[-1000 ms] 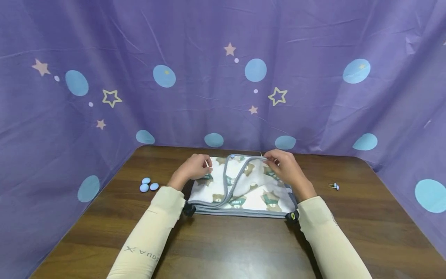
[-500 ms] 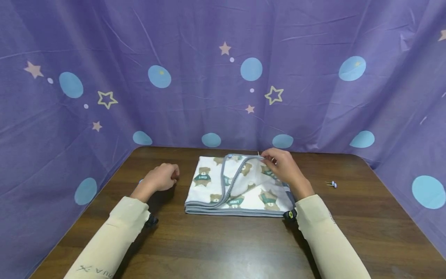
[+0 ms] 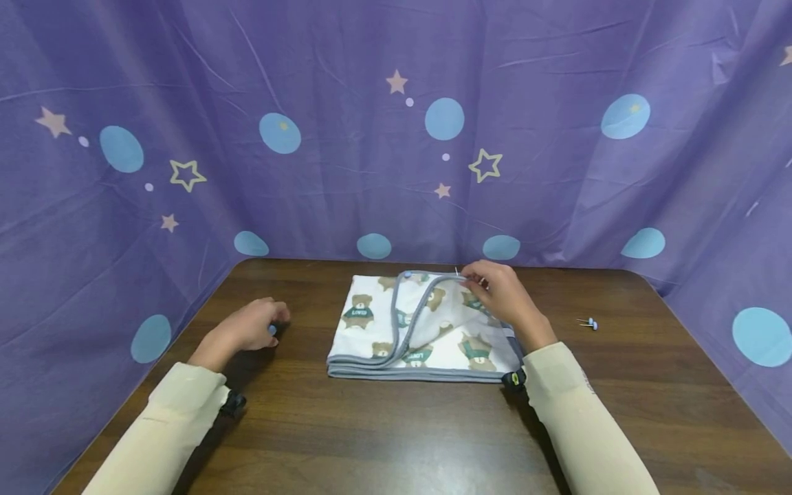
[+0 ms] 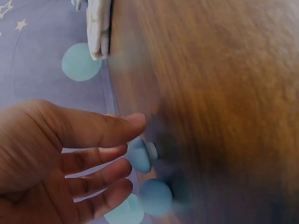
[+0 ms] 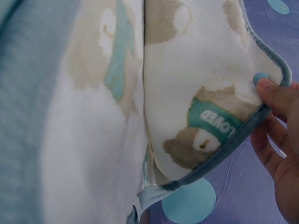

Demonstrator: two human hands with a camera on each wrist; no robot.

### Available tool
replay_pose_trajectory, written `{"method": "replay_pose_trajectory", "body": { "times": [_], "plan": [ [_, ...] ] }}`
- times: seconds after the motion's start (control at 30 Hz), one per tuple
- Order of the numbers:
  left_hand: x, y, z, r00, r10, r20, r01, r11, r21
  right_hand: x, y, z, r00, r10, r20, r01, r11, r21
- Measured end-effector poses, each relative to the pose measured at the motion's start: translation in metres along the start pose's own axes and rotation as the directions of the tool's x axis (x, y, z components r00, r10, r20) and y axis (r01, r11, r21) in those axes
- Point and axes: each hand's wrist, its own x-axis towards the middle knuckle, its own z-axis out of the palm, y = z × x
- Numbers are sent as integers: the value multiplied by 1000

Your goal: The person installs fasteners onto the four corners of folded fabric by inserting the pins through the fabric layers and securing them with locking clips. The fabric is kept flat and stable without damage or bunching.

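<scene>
A folded white blanket (image 3: pixel 371 344) with bear prints and grey-blue edging lies mid-table. My right hand (image 3: pixel 498 289) pinches a corner of its upper flap, raised at the far right. Under that thumb shows the blue head of a pin (image 5: pixel 260 78), and a thin needle (image 3: pixel 456 271) stands up beside the fingertips. My left hand (image 3: pixel 244 326), left of the blanket, has its thumb and fingers around a blue mushroom-shaped cap (image 4: pixel 140 155) with a pale stem, close to the table. A second blue cap (image 4: pixel 156 197) sits just below those fingers.
Two blue-headed pins (image 3: pixel 590 324) lie right of the blanket. Another blue head (image 3: pixel 407 274) is on the blanket's far edging. The brown wooden table (image 3: pixel 396 440) ends at a purple curtain (image 3: pixel 346 179) with stars and dots.
My left hand has moved from the blanket leftward to the blue caps, covering them in the head view, and taken one between its fingers. The right hand keeps its pinch on the corner.
</scene>
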Motion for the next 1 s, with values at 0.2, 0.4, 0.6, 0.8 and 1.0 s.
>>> {"method": "replay_pose_trajectory", "body": {
  "times": [0.2,0.4,0.6,0.8,1.0],
  "plan": [
    [-1,-3,4,999,45,-25,-43,998,46,1,-1,0,1000,14,4,-14,1000,-3],
    [0,-6,8,995,64,-79,-61,997,37,1,-2,-1,1000,15,5,-15,1000,5],
    [4,-11,12,980,158,-119,-157,988,14,1,-2,-1,1000,13,6,-13,1000,11],
    [8,-14,13,970,203,-133,-205,979,-2,1,-3,-1,1000,21,0,-21,1000,16],
    [12,-12,16,979,171,-107,-175,984,-27,0,-4,-3,1000,20,-2,-20,1000,9]
  ]
}}
